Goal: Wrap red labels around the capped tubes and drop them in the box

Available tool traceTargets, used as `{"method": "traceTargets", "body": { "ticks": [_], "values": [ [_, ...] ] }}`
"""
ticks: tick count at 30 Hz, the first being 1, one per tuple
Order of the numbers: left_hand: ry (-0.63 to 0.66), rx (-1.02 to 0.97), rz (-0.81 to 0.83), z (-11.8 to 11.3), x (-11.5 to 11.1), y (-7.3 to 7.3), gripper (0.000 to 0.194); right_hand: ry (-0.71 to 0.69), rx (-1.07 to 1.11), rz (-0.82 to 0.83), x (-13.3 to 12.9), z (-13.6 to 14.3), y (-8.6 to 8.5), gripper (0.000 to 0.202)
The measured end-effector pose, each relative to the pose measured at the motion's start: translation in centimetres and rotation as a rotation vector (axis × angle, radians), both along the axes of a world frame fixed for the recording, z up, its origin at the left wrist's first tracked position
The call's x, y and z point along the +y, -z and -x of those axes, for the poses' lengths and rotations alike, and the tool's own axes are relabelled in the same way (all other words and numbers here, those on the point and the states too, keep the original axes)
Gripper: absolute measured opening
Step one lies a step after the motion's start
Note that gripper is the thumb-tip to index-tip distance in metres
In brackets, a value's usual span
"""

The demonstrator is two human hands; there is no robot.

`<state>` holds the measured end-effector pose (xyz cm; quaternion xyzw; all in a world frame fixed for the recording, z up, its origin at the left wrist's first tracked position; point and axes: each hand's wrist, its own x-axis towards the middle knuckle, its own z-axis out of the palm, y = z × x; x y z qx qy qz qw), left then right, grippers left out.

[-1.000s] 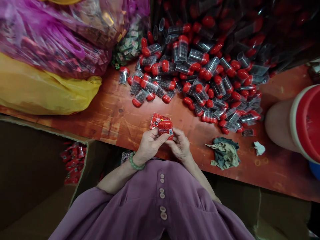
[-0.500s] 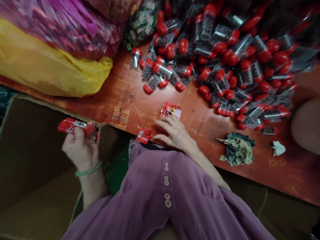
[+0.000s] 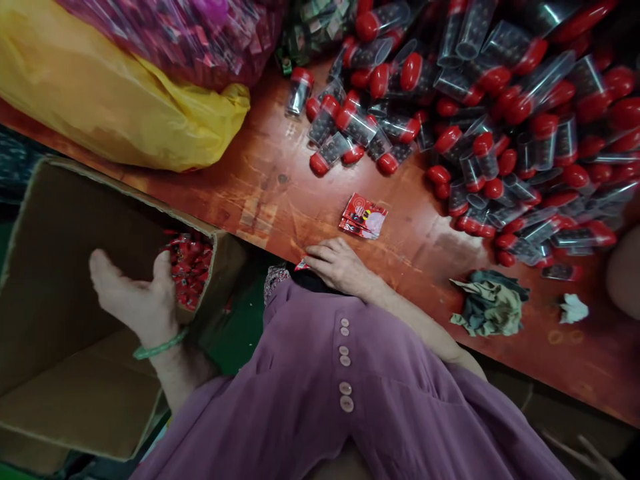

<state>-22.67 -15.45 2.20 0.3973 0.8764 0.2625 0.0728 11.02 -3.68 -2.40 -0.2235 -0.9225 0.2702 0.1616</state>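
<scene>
My left hand point(image 3: 137, 293), with a green bangle at the wrist, is spread open and holds nothing. It is over the cardboard box point(image 3: 30, 220), where many small red printed packets point(image 3: 190, 270) lie in a corner. My right hand point(image 3: 340, 267) is at the table's near edge, fingers curled over a red packet point(image 3: 301, 264). Only a corner of that packet shows; the rest is hidden under the fingers. Just beyond the hand, a small stack of red printed packets point(image 3: 363, 217) lies flat on the table.
A large heap of clear tubes with red caps point(image 3: 475, 147) covers the table's point(image 3: 290, 193) far right. A yellow bag point(image 3: 150, 127) and a pink bag point(image 3: 200, 47) lie at the back left. Crumpled cloth point(image 3: 493, 303) and white tissue point(image 3: 573, 309) are at the right.
My left hand has let go of the red packet it held and opened. My right hand has drawn toward the table edge and closed over the other packet. The view has shifted slightly left.
</scene>
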Motion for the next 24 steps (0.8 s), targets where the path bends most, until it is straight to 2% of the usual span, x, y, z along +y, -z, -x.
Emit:
{"method": "traceTargets", "body": {
  "ticks": [1, 2, 5, 7, 8, 10, 12, 14, 17, 20, 24],
  "values": [
    [0.006, 0.119, -0.106, -1.5, 0.5, -0.3, 0.063, 0.042, 0.061, 0.057, 0.0, 0.0, 0.0, 0.026],
    [0.090, 0.131, -0.150, -3.3, 1.1, -0.7, 0.064, 0.088, 0.128, 0.126, 0.1, 0.0, 0.0, 0.026],
    [0.642, -0.002, -0.171, -9.2, 3.3, -1.2, 0.064, 0.202, 0.313, 0.377, 0.5, 0.1, -0.6, 0.026],
    [0.857, -0.056, -0.201, -12.2, 4.8, -1.0, 0.061, 0.225, 0.373, 0.545, 0.7, 0.1, -1.4, 0.028],
    [0.899, -0.087, -0.213, -13.3, 5.4, -0.8, 0.058, 0.220, 0.377, 0.621, 0.9, 0.0, -1.8, 0.031],
    [0.922, -0.176, -0.242, -14.8, 6.6, -0.3, 0.043, 0.193, 0.346, 0.756, 1.1, -0.3, -2.4, 0.040],
    [0.921, -0.303, -0.281, -15.6, 7.5, 0.1, 0.020, 0.181, 0.304, 0.882, 1.1, -1.0, -2.9, 0.050],
    [0.892, -0.469, -0.277, -16.0, 8.4, 0.2, 0.010, 0.203, 0.309, 1.021, 1.0, -1.9, -3.0, 0.060],
    [0.745, -0.749, -0.178, -16.5, 9.4, 0.1, 0.016, 0.287, 0.389, 1.154, 0.4, -3.1, -3.2, 0.058],
    [0.603, -0.961, -0.077, -17.1, 10.0, 0.1, 0.021, 0.449, 0.443, 1.152, -0.1, -3.7, -3.4, 0.056],
    [0.574, -1.090, -0.034, -17.7, 10.2, 0.3, 0.025, 0.570, 0.489, 1.101, 0.0, -3.6, -3.7, 0.028]
  ]
}}
